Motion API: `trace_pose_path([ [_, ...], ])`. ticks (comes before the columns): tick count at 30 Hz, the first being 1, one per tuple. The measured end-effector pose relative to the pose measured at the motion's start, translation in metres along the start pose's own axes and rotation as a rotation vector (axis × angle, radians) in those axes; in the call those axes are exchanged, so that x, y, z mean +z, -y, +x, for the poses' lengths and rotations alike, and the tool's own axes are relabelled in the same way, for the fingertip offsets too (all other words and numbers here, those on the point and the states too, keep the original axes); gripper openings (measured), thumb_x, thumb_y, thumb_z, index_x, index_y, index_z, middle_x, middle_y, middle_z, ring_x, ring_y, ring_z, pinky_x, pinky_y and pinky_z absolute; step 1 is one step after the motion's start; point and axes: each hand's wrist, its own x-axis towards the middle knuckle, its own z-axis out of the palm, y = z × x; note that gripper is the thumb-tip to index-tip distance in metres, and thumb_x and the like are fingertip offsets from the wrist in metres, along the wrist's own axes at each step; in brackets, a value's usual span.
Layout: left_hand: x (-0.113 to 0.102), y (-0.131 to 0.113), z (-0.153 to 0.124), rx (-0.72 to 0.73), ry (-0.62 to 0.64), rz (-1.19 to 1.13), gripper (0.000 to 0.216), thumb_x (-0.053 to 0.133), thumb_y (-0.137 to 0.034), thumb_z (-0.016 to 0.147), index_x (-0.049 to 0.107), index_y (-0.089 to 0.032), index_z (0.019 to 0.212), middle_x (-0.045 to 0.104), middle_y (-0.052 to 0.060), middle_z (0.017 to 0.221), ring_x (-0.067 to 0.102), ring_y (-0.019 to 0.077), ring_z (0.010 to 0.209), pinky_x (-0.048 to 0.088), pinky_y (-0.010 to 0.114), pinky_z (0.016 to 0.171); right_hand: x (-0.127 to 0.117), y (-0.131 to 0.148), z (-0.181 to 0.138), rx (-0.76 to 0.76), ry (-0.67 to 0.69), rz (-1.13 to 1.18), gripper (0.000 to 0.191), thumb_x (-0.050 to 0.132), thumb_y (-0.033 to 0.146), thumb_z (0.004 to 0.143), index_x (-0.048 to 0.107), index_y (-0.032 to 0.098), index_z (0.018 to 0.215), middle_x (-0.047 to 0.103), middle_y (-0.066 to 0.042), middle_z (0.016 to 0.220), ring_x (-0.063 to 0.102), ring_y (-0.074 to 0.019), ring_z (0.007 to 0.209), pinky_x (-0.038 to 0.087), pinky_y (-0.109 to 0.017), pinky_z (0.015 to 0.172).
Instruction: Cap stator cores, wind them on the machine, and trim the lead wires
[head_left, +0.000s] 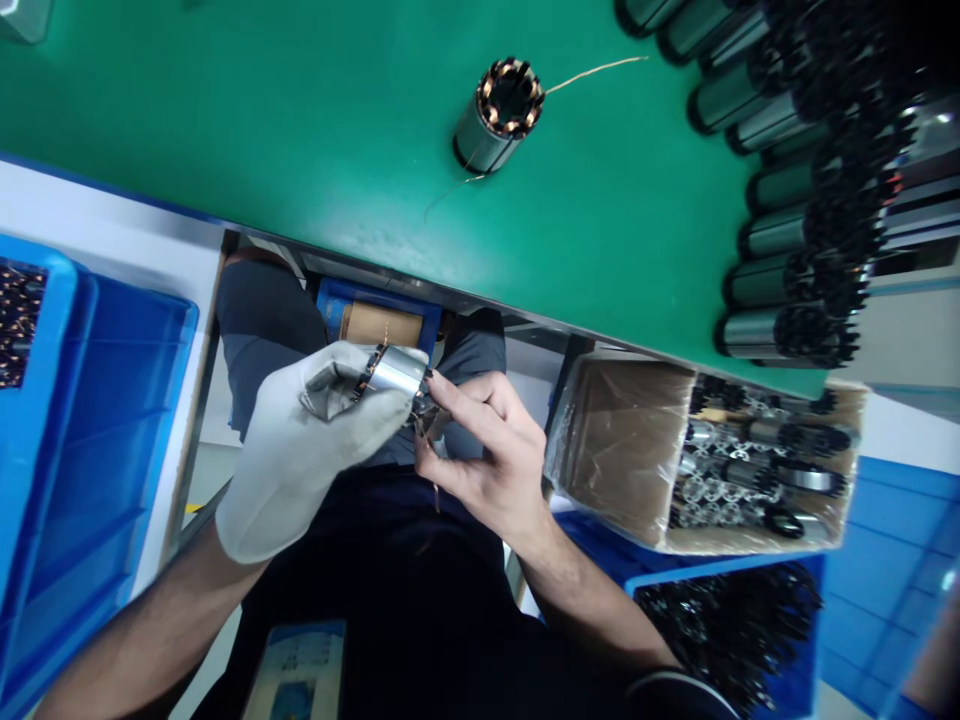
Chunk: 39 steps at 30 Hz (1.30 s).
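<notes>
My left hand (307,440), in a white glove, is wrapped round a motor stator (397,371) with a silver metal body and copper windings at its end. It holds the stator nearly sideways above my lap, below the table's front edge. At the stator's right end, my bare right hand (484,440) closes thumb and index finger on the dark end part. A short copper wire (436,497) hangs below the right thumb. What lies right between those fingertips is partly hidden. Another wound stator (495,118) stands on the green table, with loose copper wire ends sticking out on two sides.
Rows of stators (772,230) lie along the right side of the green table (300,120). Below, a plastic-lined carton (630,440) holds metal and black parts, beside a blue bin (802,640) of black pieces. Blue crates (112,430) stand at the left.
</notes>
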Motion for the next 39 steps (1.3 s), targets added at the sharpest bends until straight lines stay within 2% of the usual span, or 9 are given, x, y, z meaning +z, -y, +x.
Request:
trace_pose_path([
  [8,0.005,-0.001,0.001,0.007,-0.023,0.106,0.023,0.096,-0.038,0.072,0.081,-0.023,0.081,0.088,0.005,0.091,0.080,0.0232,0.083,0.066,0.036,0.080,-0.002,-0.006,-0.003,0.039,0.038,0.090,0.089,0.091,0.015,0.101,0.059,0.056,0.174,0.064,0.001,0.105,0.067,-0.0161,0.093,0.066,-0.030,0.084],
  [13,0.005,0.001,0.004,0.065,0.039,0.144,0.021,0.091,-0.034,0.075,0.075,-0.023,0.082,0.088,0.006,0.090,0.082,0.0253,0.088,0.068,0.038,0.085,-0.003,-0.009,-0.005,0.035,0.039,0.094,0.077,0.088,0.018,0.104,0.065,0.049,0.171,0.066,0.000,0.103,0.068,-0.0169,0.090,0.065,-0.030,0.081],
  [19,0.001,0.015,0.002,-0.004,-0.213,0.092,0.024,0.086,-0.039,0.077,0.077,-0.022,0.092,0.087,0.006,0.096,0.084,0.0250,0.090,0.070,0.039,0.089,-0.005,-0.026,0.000,0.170,0.238,0.133,0.059,0.079,0.025,0.107,0.075,0.031,0.165,0.065,0.001,0.091,0.062,-0.0161,0.078,0.060,-0.030,0.076],
  [22,-0.039,0.013,-0.012,-0.050,-0.280,0.024,0.024,0.089,-0.041,0.087,0.080,-0.021,0.098,0.085,0.004,0.096,0.084,0.0227,0.086,0.071,0.037,0.086,0.001,-0.053,0.003,0.303,0.396,0.020,0.060,0.072,0.029,0.103,0.076,0.021,0.163,0.078,-0.004,0.100,0.069,-0.0185,0.079,0.063,-0.033,0.079],
  [25,-0.116,-0.005,-0.042,0.137,-0.380,0.120,0.029,0.094,-0.041,0.091,0.085,-0.024,0.113,0.087,0.004,0.112,0.084,0.0217,0.095,0.070,0.037,0.096,0.014,-0.087,0.001,0.411,0.508,-0.155,0.069,0.069,0.039,0.099,0.072,0.015,0.163,0.086,-0.017,0.125,0.083,-0.0317,0.104,0.068,-0.045,0.096],
  [28,-0.203,-0.033,-0.078,0.274,-0.626,0.524,0.033,0.095,-0.039,0.087,0.086,-0.026,0.116,0.087,0.002,0.116,0.083,0.0222,0.103,0.066,0.035,0.103,0.026,-0.112,-0.001,0.471,0.552,-0.302,0.085,0.066,0.051,0.099,0.058,0.016,0.176,0.079,-0.023,0.149,0.081,-0.0413,0.131,0.067,-0.052,0.109],
  [32,-0.289,-0.041,-0.100,0.071,-0.741,1.186,0.032,0.089,-0.048,0.087,0.087,-0.022,0.105,0.088,0.010,0.130,0.083,0.0329,0.119,0.063,0.046,0.115,0.034,-0.122,0.006,0.494,0.611,-0.407,0.098,0.066,0.062,0.101,0.044,0.018,0.186,0.076,-0.026,0.130,0.084,-0.0433,0.113,0.067,-0.053,0.097],
  [35,-0.323,-0.013,-0.092,-0.044,-0.635,1.255,0.027,0.088,-0.047,0.086,0.087,-0.021,0.096,0.090,0.010,0.112,0.085,0.0334,0.109,0.067,0.047,0.109,0.041,-0.115,0.016,0.479,0.598,-0.407,0.100,0.064,0.068,0.098,0.047,0.024,0.185,0.070,-0.020,0.119,0.082,-0.0425,0.104,0.067,-0.055,0.090],
  [39,-0.338,0.033,-0.073,-0.148,-0.513,1.264,0.032,0.085,-0.047,0.103,0.082,-0.016,0.103,0.086,0.007,0.110,0.082,0.0263,0.108,0.068,0.048,0.108,0.053,-0.100,0.025,0.495,0.601,-0.432,0.108,0.059,0.072,0.087,0.051,0.021,0.182,0.065,-0.017,0.125,0.081,-0.0405,0.099,0.067,-0.055,0.090],
])
